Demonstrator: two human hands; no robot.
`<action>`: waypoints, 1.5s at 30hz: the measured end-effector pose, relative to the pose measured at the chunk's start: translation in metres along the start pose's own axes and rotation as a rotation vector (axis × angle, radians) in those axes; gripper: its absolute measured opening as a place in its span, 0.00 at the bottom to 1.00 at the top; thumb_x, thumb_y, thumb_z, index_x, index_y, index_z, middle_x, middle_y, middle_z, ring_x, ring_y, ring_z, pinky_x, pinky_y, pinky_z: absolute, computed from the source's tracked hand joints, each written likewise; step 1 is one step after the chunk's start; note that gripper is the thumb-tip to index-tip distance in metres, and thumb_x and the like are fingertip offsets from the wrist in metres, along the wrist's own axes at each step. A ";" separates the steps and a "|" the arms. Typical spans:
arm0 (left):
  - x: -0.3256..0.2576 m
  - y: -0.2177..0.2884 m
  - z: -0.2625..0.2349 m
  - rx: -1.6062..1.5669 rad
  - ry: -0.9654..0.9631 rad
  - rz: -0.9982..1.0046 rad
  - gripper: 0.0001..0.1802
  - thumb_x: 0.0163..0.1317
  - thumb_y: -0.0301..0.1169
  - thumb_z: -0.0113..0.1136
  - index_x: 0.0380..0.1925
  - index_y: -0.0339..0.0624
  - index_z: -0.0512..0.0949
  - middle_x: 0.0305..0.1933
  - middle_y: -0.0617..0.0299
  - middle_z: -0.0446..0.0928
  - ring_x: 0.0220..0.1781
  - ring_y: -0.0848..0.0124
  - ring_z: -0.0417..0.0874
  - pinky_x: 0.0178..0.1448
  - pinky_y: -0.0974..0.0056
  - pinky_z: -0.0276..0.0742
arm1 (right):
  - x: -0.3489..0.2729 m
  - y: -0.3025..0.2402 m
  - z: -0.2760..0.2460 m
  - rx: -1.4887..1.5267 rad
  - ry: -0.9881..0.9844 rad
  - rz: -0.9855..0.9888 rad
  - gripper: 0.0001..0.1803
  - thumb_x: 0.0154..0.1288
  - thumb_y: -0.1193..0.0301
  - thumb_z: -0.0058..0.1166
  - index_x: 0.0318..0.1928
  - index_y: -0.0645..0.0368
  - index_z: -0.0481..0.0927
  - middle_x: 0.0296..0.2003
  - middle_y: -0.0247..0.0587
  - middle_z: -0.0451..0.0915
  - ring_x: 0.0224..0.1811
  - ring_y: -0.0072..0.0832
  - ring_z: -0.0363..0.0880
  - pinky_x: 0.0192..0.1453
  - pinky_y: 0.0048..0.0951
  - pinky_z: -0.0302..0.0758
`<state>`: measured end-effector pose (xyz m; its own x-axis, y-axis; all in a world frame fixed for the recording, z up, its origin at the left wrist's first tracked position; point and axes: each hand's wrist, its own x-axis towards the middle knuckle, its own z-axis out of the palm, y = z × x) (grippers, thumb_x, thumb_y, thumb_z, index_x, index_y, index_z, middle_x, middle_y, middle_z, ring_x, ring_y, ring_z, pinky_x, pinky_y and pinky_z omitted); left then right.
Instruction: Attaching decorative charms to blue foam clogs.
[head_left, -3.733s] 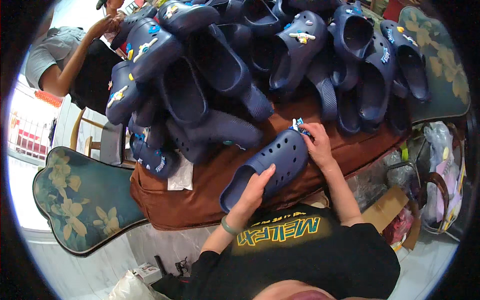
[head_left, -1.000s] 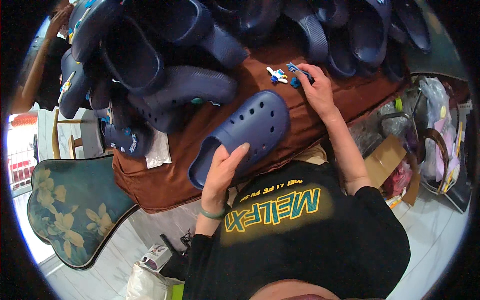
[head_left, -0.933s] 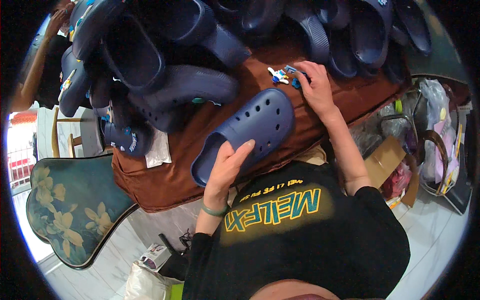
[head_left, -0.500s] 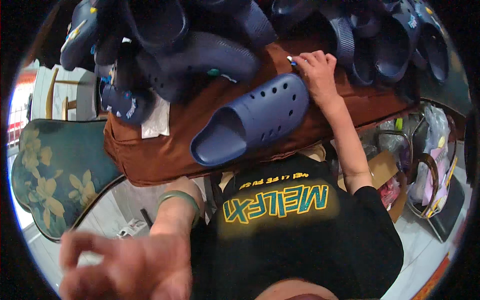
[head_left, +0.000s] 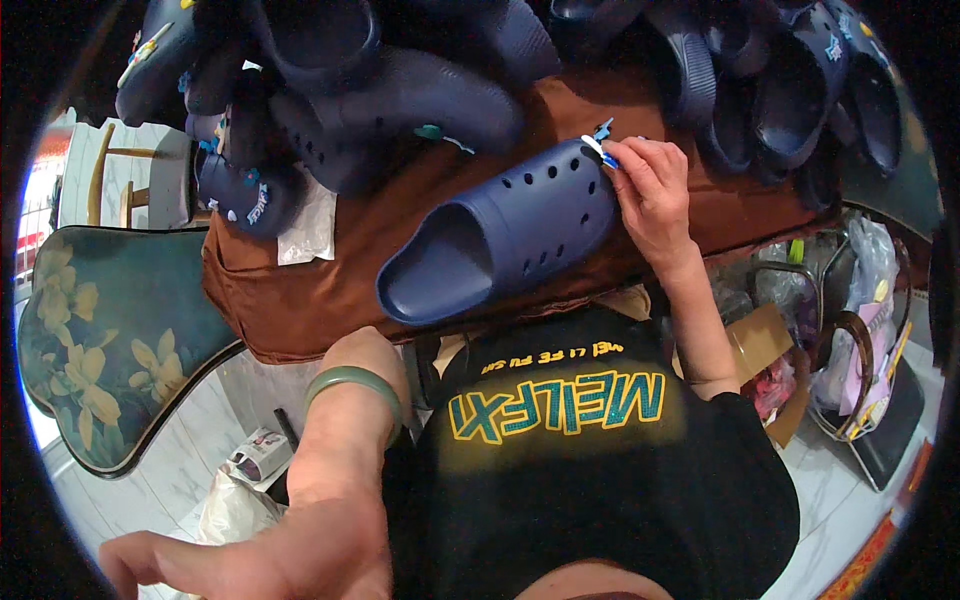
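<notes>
Right hand fingers pinch a small charm at the clog toe, not yet seated. Left hand raised near camera, fingers spread, empty.

white tiled floor, floral cushioned chair, brown-covered table

The left hand sits close under the camera, blurred, its fingers cut off by the lower edge. In the right hand, a small blue and white charm is too tiny to make out, partly hidden by the fingertips. The pile of dark blue clogs runs past the top edge.
</notes>
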<state>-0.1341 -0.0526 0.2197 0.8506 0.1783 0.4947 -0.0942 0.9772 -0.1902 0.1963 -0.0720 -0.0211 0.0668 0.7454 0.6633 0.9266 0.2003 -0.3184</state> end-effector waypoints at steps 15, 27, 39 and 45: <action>-0.031 0.053 -0.170 2.259 0.962 -0.206 0.21 0.57 0.31 0.63 0.52 0.42 0.73 0.36 0.59 0.70 0.34 0.66 0.72 0.42 0.66 0.70 | -0.029 -0.059 -0.015 0.324 -0.129 0.009 0.20 0.44 0.79 0.67 0.42 0.61 0.79 0.36 0.44 0.76 0.34 0.39 0.76 0.36 0.35 0.74; -0.029 0.042 -0.229 1.447 1.142 0.563 0.28 0.61 0.21 0.60 0.54 0.36 0.53 0.54 0.46 0.70 0.58 0.64 0.74 0.59 0.65 0.72 | -0.039 -0.058 -0.021 0.348 -0.133 0.170 0.19 0.49 0.83 0.63 0.45 0.61 0.78 0.42 0.45 0.76 0.40 0.40 0.78 0.43 0.33 0.77; -0.022 0.045 -0.231 1.389 1.053 0.115 0.26 0.60 0.22 0.58 0.58 0.34 0.65 0.55 0.57 0.73 0.56 0.70 0.75 0.62 0.64 0.70 | 0.016 -0.030 -0.013 0.379 -0.151 -0.023 0.16 0.49 0.82 0.63 0.41 0.60 0.81 0.39 0.40 0.79 0.41 0.37 0.78 0.46 0.34 0.76; -0.018 0.046 -0.230 1.400 1.007 0.102 0.26 0.61 0.22 0.55 0.60 0.33 0.63 0.56 0.58 0.72 0.56 0.71 0.74 0.62 0.64 0.69 | 0.025 -0.028 -0.020 0.206 -0.374 -0.203 0.13 0.49 0.74 0.64 0.39 0.55 0.82 0.42 0.31 0.78 0.50 0.33 0.74 0.57 0.40 0.68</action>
<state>-0.0349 -0.0374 0.0065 0.7253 0.6384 -0.2577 -0.0424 0.4151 0.9088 0.1799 -0.0714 0.0181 -0.2811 0.8482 0.4489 0.8120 0.4595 -0.3598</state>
